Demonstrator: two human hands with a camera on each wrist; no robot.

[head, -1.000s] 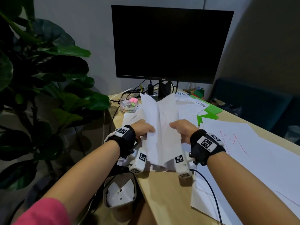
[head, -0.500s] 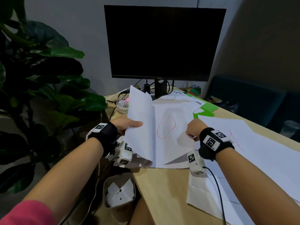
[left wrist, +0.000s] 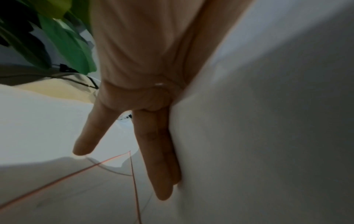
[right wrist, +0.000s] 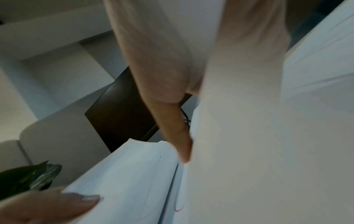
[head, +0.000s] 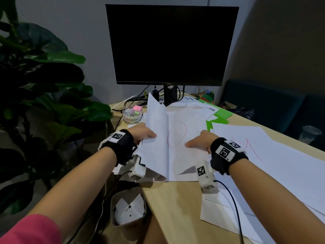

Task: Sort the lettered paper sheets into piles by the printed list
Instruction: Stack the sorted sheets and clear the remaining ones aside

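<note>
My left hand (head: 144,135) pinches a bundle of white sheets (head: 156,150), lifted on edge like an opened book page, thumb in front. In the left wrist view its fingers (left wrist: 153,144) lie straight against the back of the bundle (left wrist: 268,121). Under them lies another sheet with red lines (left wrist: 57,189). A sheet with a red O (head: 182,161) lies on the desk. My right hand (head: 198,143) pinches its slightly raised right edge, thumb (right wrist: 172,121) on top, fingers hidden behind the paper (right wrist: 249,151). The printed list (head: 202,106) lies by the monitor foot.
Large white sheets, one with a red letter (head: 246,148), cover the desk (head: 172,208) on the right. Green paper (head: 219,118) lies behind them. A stationery tub (head: 132,114) stands back left, the dark monitor (head: 171,44) behind. A bin (head: 129,208) and a plant (head: 52,85) are left of the desk.
My hands have moved apart and the paper bundle has opened. The left part now stands lifted; the red O sheet is uncovered and lies nearly flat. My right thumb has stretched out.
</note>
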